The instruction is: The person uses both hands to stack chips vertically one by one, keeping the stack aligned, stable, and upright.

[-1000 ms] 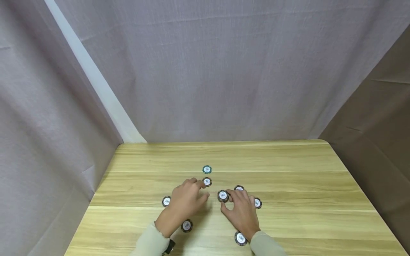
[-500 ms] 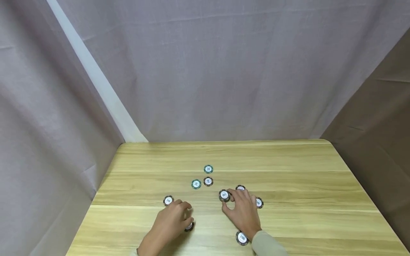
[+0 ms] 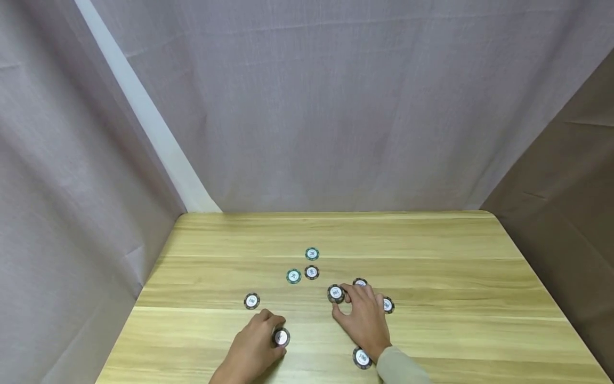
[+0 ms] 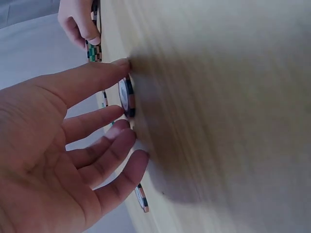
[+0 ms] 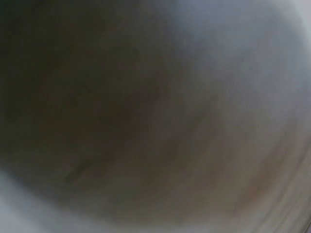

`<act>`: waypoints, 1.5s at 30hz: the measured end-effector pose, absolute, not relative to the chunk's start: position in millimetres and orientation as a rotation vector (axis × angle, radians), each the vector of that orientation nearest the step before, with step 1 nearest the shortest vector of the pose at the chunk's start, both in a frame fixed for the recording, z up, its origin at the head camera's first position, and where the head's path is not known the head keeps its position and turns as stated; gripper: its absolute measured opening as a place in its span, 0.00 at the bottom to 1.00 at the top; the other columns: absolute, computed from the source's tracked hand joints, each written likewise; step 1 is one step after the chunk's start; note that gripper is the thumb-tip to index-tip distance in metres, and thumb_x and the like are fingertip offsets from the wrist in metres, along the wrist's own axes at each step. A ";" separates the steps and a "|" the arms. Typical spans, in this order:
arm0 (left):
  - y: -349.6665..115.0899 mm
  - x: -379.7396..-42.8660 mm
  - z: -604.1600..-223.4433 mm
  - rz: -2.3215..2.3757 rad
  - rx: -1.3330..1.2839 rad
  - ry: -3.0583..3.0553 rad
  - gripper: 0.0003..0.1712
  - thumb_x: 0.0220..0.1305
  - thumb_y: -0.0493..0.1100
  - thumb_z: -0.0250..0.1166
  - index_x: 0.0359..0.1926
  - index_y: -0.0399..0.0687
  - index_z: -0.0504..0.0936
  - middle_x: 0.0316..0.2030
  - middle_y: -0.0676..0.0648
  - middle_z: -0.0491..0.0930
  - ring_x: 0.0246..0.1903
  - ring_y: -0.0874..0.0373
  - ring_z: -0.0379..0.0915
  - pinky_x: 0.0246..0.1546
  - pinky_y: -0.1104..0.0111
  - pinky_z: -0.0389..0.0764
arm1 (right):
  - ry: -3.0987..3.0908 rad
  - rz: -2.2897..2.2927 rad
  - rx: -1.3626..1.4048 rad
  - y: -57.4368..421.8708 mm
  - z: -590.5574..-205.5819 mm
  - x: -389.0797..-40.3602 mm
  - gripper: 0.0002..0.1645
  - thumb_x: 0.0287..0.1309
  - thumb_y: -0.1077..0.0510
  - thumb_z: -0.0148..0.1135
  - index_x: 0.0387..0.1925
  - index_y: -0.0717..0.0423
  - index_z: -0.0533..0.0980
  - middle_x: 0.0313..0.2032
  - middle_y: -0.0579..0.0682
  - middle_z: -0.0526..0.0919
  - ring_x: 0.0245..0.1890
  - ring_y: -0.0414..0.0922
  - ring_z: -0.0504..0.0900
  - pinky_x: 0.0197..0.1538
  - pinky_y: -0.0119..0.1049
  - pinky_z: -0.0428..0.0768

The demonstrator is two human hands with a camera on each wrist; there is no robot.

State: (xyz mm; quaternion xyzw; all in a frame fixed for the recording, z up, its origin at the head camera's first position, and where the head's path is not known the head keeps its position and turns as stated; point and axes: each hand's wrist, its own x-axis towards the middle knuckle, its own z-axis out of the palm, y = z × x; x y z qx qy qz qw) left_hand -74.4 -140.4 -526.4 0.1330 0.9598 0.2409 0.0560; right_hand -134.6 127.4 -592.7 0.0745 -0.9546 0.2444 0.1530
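My left hand (image 3: 254,344) has thumb and forefinger at opposite edges of a black poker chip (image 3: 281,337) with a white centre, pinching it at the tabletop. In the left wrist view the chip (image 4: 126,97) sits between thumb and forefinger, and the other fingers are loosely bent. My right hand (image 3: 363,314) grips a short stack of poker chips (image 3: 336,293) topped by a black 100 chip. Seen from the left wrist, that stack (image 4: 94,52) has green and dark-edged chips in it. The right wrist view is dark and blurred.
Two green 20 chips (image 3: 294,276) and a dark chip (image 3: 312,272) lie beyond the hands on the wooden table (image 3: 431,240). A 100 chip (image 3: 251,301) lies left. Another chip (image 3: 362,358) touches the right wrist's outline; two more are partly behind the right hand. Curtains surround the table.
The left hand has let go of a green chip beside the dark one, drawn back toward the near left, and taken the black chip there. The right hand stays on its stack.
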 end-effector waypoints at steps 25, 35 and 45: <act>-145.1 -69.7 -524.3 0.579 0.609 3.040 0.16 0.55 0.41 0.81 0.43 0.43 0.87 0.39 0.49 0.82 0.40 0.54 0.81 0.37 0.60 0.87 | -2.739 0.727 0.234 121.6 -585.8 -139.5 0.28 0.51 0.43 0.76 0.54 0.48 0.84 0.31 0.35 0.72 0.39 0.40 0.68 0.43 0.41 0.60; -143.8 -72.0 -527.3 0.468 0.664 3.098 0.15 0.48 0.43 0.77 0.39 0.47 0.85 0.32 0.54 0.77 0.33 0.60 0.73 0.30 0.64 0.80 | -2.740 0.738 0.232 121.8 -586.4 -136.8 0.29 0.52 0.43 0.76 0.55 0.48 0.84 0.31 0.35 0.73 0.39 0.39 0.68 0.43 0.39 0.60; -136.4 -74.2 -530.8 0.396 0.679 3.119 0.18 0.44 0.44 0.75 0.38 0.46 0.82 0.33 0.53 0.75 0.33 0.59 0.72 0.29 0.65 0.79 | -2.743 0.745 0.202 127.1 -586.5 -136.0 0.29 0.50 0.44 0.77 0.53 0.48 0.84 0.31 0.35 0.74 0.39 0.40 0.69 0.43 0.40 0.60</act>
